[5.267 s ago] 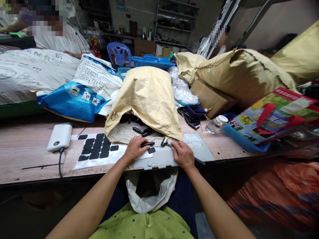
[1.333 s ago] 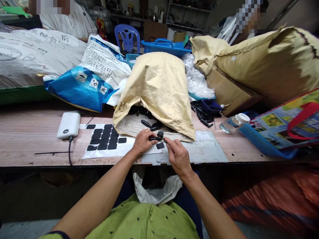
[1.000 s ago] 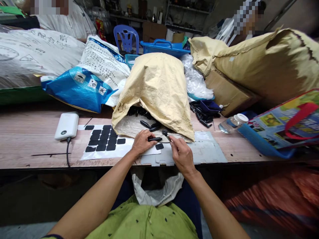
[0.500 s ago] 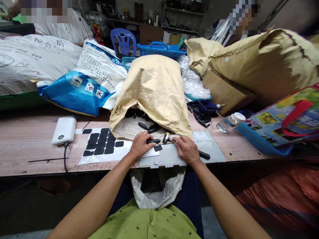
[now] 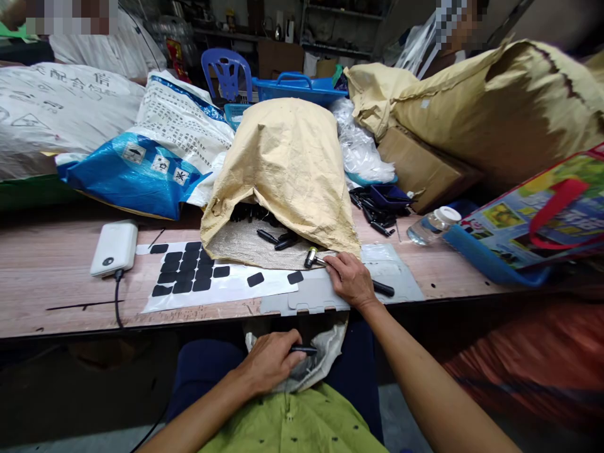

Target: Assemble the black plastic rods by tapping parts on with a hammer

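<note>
My left hand (image 5: 274, 358) is closed around a slim black pen-like piece (image 5: 303, 349) over the open white sack (image 5: 325, 352) in my lap. On the table, my right hand (image 5: 348, 278) grips a small hammer (image 5: 312, 258) with a metal head and yellowish face; its black handle (image 5: 383, 288) sticks out past the wrist. Under that hand lies a grey board (image 5: 401, 277). Just beyond, a tan woven sack (image 5: 292, 151) lies with its mouth towards me, and black pieces (image 5: 268, 236) rest in the opening. Black rounded squares (image 5: 186, 270) lie on a white sheet (image 5: 236, 292) to the left.
A white power bank (image 5: 113, 247) with a cable sits at the left. To the right stand a clear jar (image 5: 433, 225), a blue tray (image 5: 500, 267) with a colourful bag, and loose black pieces (image 5: 377, 217). Full sacks (image 5: 472, 100) line the back; two people are partly visible behind.
My left hand has moved from the table down towards me, over the lap sack, carrying the black piece. The right hand keeps hold of the hammer in nearly the same place.
</note>
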Demonstrator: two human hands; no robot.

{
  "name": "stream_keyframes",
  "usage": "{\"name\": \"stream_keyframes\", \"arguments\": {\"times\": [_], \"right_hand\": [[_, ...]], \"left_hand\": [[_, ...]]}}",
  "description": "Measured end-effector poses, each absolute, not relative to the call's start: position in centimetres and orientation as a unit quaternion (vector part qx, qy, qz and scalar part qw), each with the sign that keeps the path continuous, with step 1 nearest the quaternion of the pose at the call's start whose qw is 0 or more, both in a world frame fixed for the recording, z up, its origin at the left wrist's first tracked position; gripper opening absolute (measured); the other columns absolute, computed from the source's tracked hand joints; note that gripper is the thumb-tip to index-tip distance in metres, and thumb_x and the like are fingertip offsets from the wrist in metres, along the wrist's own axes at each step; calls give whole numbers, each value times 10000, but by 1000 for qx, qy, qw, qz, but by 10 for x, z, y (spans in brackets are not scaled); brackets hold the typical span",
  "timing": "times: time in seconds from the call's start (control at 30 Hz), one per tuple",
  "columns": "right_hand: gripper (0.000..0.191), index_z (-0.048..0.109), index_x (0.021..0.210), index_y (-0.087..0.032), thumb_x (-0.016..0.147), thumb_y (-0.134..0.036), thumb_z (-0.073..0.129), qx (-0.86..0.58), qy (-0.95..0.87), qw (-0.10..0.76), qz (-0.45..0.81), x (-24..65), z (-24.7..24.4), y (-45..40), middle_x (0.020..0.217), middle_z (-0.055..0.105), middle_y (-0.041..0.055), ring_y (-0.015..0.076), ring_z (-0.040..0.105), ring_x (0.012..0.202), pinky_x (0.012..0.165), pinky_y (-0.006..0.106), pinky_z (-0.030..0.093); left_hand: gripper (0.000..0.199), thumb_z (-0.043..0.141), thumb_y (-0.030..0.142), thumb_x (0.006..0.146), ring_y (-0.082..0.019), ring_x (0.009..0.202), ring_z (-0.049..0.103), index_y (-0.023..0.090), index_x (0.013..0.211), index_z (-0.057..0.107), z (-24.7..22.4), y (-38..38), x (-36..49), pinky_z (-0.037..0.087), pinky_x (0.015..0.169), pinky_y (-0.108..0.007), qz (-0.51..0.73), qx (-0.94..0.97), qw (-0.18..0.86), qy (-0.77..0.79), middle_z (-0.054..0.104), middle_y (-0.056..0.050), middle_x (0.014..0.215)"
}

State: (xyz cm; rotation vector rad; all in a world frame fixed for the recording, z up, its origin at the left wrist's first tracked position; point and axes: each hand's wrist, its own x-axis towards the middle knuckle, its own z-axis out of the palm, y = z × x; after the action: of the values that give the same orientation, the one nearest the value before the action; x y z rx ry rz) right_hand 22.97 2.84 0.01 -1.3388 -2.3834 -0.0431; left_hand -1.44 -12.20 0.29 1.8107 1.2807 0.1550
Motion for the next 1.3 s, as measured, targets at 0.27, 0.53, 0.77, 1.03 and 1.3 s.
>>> {"name": "stream_keyframes", "arguments": {"times": [0.27, 0.53, 0.77, 1.03, 1.3], "right_hand": [[268, 676, 1199, -245, 985, -276, 517, -480, -851, 213, -19, 229, -1, 28, 980, 620, 66, 223, 547, 963, 892, 350, 450], [264, 656, 1209, -237, 1005, -285, 495, -481, -853, 199, -21, 230, 0, 28, 985, 615, 68, 228, 545, 971, 898, 354, 441], [248, 664, 1186, -239, 1000, -284, 507, -481, -853, 203, -18, 229, 1, 28, 984, 616, 69, 226, 542, 976, 900, 348, 435], [234, 658, 1180, -233, 998, -283, 519, -482, -853, 198, -22, 230, 0, 28, 989, 614, 63, 222, 540, 974, 904, 337, 423], [241, 662, 1182, -234, 1005, -289, 507, -482, -852, 203, -25, 229, 1, 27, 980, 619, 67, 225, 539, 976, 898, 338, 420]], "left_hand": [[268, 498, 289, 921, -328, 1066, 717, 221, 1038, 729, -54, -115, -8, 521, 876, -430, -95, 690, 321, 641, 770, -150, 1082], [228, 557, 365, 904, -227, 818, 710, 270, 981, 750, 16, -84, -26, 497, 688, -302, 24, 750, 457, 478, 772, -29, 903], [233, 589, 247, 894, -278, 1001, 600, 245, 1088, 717, 46, 46, -80, 470, 836, -378, 247, 714, 132, 642, 704, -78, 1099], [136, 716, 273, 811, -302, 992, 533, 224, 936, 740, 21, 73, -111, 430, 875, -408, 176, 736, 90, 647, 647, -78, 899], [194, 696, 255, 829, -236, 933, 530, 239, 1021, 718, 19, 23, -79, 429, 844, -357, 266, 754, 210, 562, 681, -24, 932]]}}
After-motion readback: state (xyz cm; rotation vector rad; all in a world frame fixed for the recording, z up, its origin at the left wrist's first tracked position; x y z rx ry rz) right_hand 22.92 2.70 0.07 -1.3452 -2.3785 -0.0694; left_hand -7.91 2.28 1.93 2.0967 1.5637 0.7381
